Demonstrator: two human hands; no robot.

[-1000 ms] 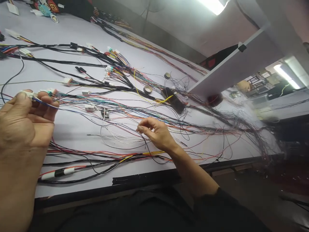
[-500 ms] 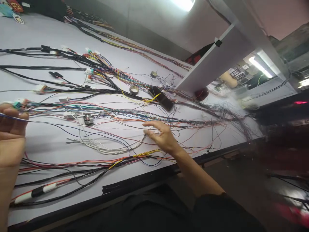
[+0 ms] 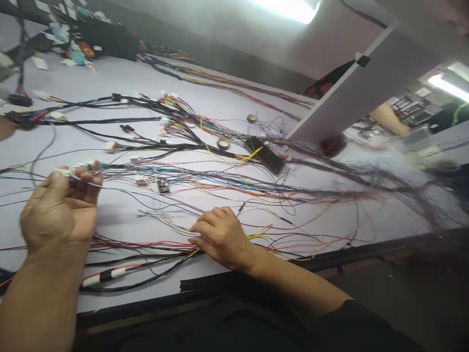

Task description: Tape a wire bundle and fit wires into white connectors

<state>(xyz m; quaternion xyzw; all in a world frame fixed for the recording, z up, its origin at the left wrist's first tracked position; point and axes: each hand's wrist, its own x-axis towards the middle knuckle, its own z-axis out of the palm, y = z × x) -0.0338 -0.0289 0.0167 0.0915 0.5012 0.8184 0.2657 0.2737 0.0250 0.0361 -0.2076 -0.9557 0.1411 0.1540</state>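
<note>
At the left, my left hand is turned partly palm up. Its thumb and fingers are closed on blue and white wires, beside a small pale connector piece at the fingertips. My right hand reaches over the table's near half, its fingers curled together at the end of a bundle of white wires. Its fingertips are partly hidden. Just below that hand runs a taped bundle of red, yellow and black wires. Beyond both hands lies a long strand of thin multicoloured wires.
Black-taped harness branches with connectors lie farther back. A dark phone, a tape roll and a smaller roll rest among the wires. A slanted white panel rises at the right. The table's black edge runs near my body.
The view has swung left. My right hand has come down and toward me, its spread fingers closing at the white wires. My left hand now shows more fully, with the blue and white wires in it.
</note>
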